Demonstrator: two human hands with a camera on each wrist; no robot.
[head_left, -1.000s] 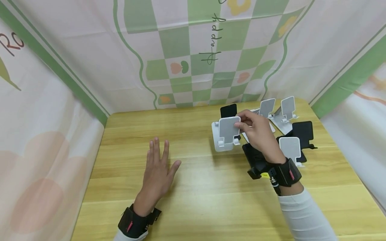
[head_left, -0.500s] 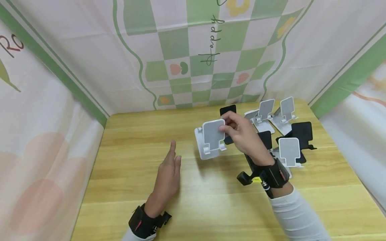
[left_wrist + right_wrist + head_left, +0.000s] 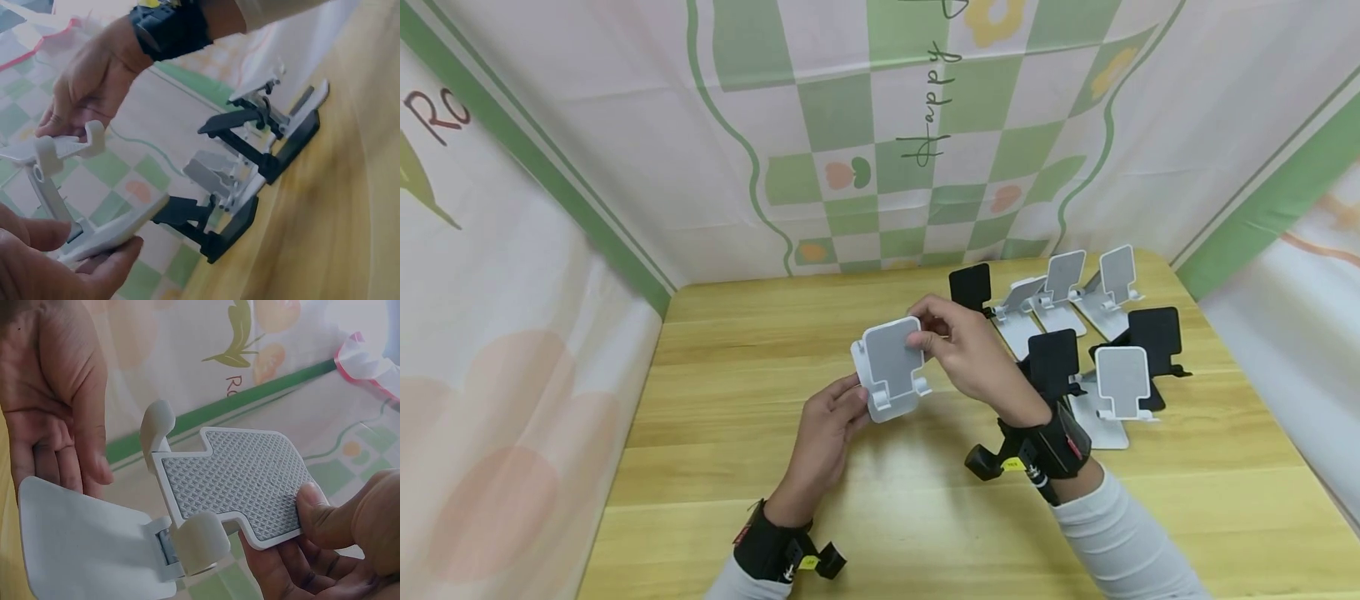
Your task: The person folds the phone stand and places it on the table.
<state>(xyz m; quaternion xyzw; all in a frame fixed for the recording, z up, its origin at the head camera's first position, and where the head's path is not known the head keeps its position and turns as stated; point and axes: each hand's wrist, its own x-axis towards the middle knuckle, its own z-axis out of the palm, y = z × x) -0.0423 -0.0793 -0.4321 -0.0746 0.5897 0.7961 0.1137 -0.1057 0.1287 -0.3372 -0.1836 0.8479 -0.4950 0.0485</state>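
A white phone stand [image 3: 892, 357] with a grey textured pad is held up over the table between both hands. My right hand [image 3: 973, 354] pinches the upper corner of its tilting plate, thumb on the pad and fingers behind, as the right wrist view shows on the plate [image 3: 237, 481]. At the lower left, my left hand [image 3: 822, 429] takes the flat base [image 3: 119, 231] between thumb and fingers. In the left wrist view, the plate stands folded away from the base on a short arm [image 3: 51, 194], with two small hooks at its lower edge.
Several other phone stands stand in a group at the right of the wooden table [image 3: 715, 467], among them a black stand [image 3: 1052, 364], a white stand [image 3: 1122, 383] and another black stand [image 3: 972, 286] at the back. A patterned curtain [image 3: 910, 167] hangs behind the table.
My right hand has carried the white phone stand leftward and nearer, away from the group. My left hand has gone from spread and empty to gripping the stand's base.
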